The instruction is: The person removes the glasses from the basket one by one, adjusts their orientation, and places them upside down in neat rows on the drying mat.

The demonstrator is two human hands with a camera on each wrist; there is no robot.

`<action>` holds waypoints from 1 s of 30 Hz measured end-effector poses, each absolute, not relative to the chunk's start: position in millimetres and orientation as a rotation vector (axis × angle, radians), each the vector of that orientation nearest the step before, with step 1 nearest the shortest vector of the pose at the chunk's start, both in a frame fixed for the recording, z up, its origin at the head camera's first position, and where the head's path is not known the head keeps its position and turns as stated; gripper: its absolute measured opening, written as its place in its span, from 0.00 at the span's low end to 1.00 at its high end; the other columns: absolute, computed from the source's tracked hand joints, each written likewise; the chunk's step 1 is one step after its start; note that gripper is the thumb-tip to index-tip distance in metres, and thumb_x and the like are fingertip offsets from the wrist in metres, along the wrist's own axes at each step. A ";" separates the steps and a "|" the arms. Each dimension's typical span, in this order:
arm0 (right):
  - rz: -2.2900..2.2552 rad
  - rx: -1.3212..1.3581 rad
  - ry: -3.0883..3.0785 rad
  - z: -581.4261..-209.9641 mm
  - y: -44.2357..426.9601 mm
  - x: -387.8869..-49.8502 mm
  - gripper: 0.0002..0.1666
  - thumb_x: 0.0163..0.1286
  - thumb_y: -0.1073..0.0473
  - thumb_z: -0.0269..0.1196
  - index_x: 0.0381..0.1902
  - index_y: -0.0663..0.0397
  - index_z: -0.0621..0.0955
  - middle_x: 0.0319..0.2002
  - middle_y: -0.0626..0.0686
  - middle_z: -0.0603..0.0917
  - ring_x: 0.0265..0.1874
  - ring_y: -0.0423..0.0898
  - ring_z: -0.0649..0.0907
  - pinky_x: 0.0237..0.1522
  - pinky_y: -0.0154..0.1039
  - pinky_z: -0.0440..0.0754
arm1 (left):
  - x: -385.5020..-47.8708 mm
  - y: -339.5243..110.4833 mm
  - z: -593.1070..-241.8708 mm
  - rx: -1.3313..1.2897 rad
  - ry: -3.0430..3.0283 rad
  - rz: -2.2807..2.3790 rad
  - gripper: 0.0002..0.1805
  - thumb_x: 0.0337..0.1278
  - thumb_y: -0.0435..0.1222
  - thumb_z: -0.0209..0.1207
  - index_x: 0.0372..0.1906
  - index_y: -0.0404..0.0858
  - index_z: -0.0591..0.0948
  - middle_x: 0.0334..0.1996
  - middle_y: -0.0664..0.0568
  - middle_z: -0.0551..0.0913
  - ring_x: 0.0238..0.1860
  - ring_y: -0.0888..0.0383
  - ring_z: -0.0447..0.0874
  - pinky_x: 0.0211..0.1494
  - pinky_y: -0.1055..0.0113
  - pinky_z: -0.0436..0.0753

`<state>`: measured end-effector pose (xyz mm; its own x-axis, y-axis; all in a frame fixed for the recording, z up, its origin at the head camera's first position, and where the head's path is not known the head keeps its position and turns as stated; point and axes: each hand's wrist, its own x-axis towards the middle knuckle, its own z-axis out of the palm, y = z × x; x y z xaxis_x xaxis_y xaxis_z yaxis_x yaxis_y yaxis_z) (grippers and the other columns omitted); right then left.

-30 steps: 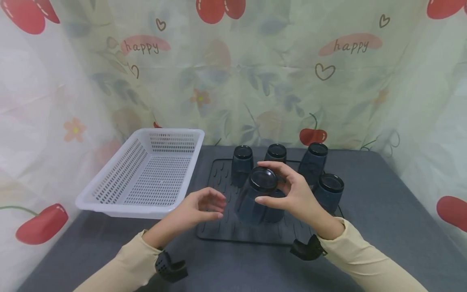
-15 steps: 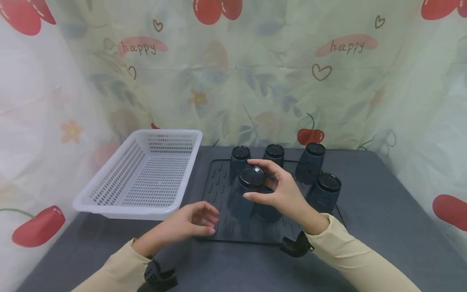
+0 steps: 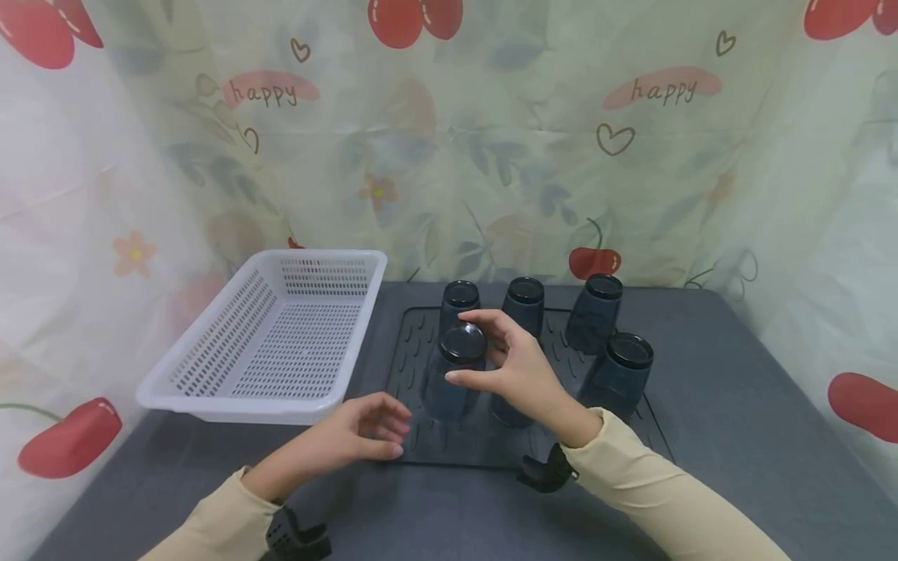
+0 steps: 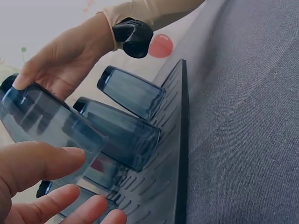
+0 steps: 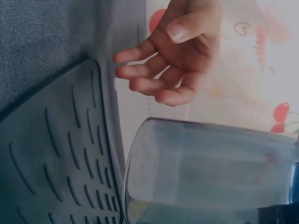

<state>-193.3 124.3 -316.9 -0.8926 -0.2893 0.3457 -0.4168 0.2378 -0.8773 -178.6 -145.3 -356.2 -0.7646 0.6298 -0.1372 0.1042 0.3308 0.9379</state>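
Note:
My right hand (image 3: pixel 519 374) grips an upside-down blue tinted drinking glass (image 3: pixel 447 389) near its dark base, thumb in front and fingers behind. The glass is over the front left of a dark ridged drying mat (image 3: pixel 452 452); whether its rim touches the mat I cannot tell. Just right of it, a second upturned glass (image 3: pixel 508 411) is partly covered by that hand. My left hand (image 3: pixel 351 436) holds nothing, its fingers loosely bent beside the mat's front left corner. In the left wrist view, left fingers (image 4: pixel 51 168) appear in front of the held glass (image 4: pixel 46 116).
More upturned glasses stand on the mat: back left (image 3: pixel 461 300), back middle (image 3: pixel 525 304), back right (image 3: pixel 595 318) and front right (image 3: pixel 619 378). A white perforated plastic basket (image 3: pixel 344 366) sits left of the mat on the grey table (image 3: pixel 708 389). A printed curtain (image 3: pixel 449 171) hangs behind.
My right hand has carried the glass leftward and slightly down, to the mat's left side. My left hand has drawn back left and toward me.

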 end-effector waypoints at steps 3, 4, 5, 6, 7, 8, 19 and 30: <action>1.779 0.670 -2.385 -321.2 121.3 -195.4 0.41 0.52 0.59 0.76 0.63 0.48 0.71 0.64 0.52 0.74 0.64 0.45 0.75 0.62 0.46 0.75 | -178.2 -148.3 -356.4 0.632 2.116 1.438 0.26 0.59 0.34 0.63 0.58 0.26 0.70 0.52 0.33 0.78 0.53 0.40 0.80 0.50 0.59 0.83; 1.785 0.665 -2.389 -322.8 120.3 -196.0 0.41 0.52 0.59 0.76 0.63 0.48 0.71 0.64 0.52 0.75 0.63 0.44 0.75 0.61 0.45 0.75 | -178.1 -149.0 -356.4 0.627 2.116 1.438 0.26 0.59 0.34 0.63 0.58 0.26 0.70 0.52 0.33 0.78 0.53 0.40 0.80 0.50 0.59 0.83; 1.798 0.665 -2.389 -324.3 119.3 -196.7 0.41 0.52 0.60 0.76 0.64 0.49 0.71 0.63 0.52 0.75 0.62 0.44 0.76 0.61 0.44 0.76 | -178.1 -149.5 -356.3 0.624 2.115 1.438 0.26 0.59 0.34 0.63 0.59 0.26 0.70 0.52 0.33 0.78 0.53 0.40 0.80 0.50 0.59 0.83; 1.807 0.653 -2.395 -325.7 118.2 -197.2 0.41 0.52 0.60 0.76 0.63 0.49 0.71 0.63 0.51 0.76 0.62 0.43 0.77 0.61 0.43 0.76 | -178.1 -149.9 -356.3 0.621 2.112 1.438 0.26 0.59 0.34 0.63 0.59 0.26 0.70 0.52 0.33 0.78 0.53 0.40 0.80 0.51 0.58 0.83; 1.813 0.646 -2.399 -327.2 117.2 -197.9 0.42 0.51 0.60 0.76 0.63 0.49 0.71 0.63 0.50 0.76 0.61 0.43 0.77 0.61 0.42 0.76 | -178.2 -150.1 -356.5 0.621 2.110 1.439 0.26 0.59 0.34 0.63 0.59 0.26 0.70 0.52 0.33 0.78 0.53 0.40 0.80 0.51 0.58 0.83; 1.817 0.640 -2.403 -328.8 116.3 -198.6 0.42 0.51 0.61 0.76 0.64 0.50 0.71 0.62 0.49 0.76 0.61 0.43 0.77 0.61 0.42 0.76 | -178.2 -150.3 -356.8 0.620 2.108 1.439 0.26 0.59 0.34 0.63 0.59 0.26 0.70 0.52 0.33 0.78 0.53 0.40 0.80 0.51 0.58 0.83; 1.884 0.593 -2.406 -342.8 103.9 -203.4 0.43 0.51 0.62 0.76 0.65 0.53 0.71 0.64 0.51 0.75 0.65 0.46 0.74 0.65 0.48 0.71 | -178.6 -148.5 -359.2 0.627 2.104 1.438 0.26 0.59 0.33 0.63 0.58 0.25 0.69 0.51 0.32 0.78 0.53 0.39 0.80 0.50 0.58 0.83; 1.900 0.505 -2.417 -353.0 95.7 -208.9 0.43 0.49 0.66 0.76 0.63 0.56 0.72 0.62 0.53 0.77 0.64 0.46 0.75 0.65 0.43 0.71 | -181.3 -146.6 -359.4 0.619 2.128 1.411 0.25 0.59 0.34 0.63 0.58 0.26 0.70 0.51 0.34 0.79 0.51 0.43 0.81 0.50 0.58 0.83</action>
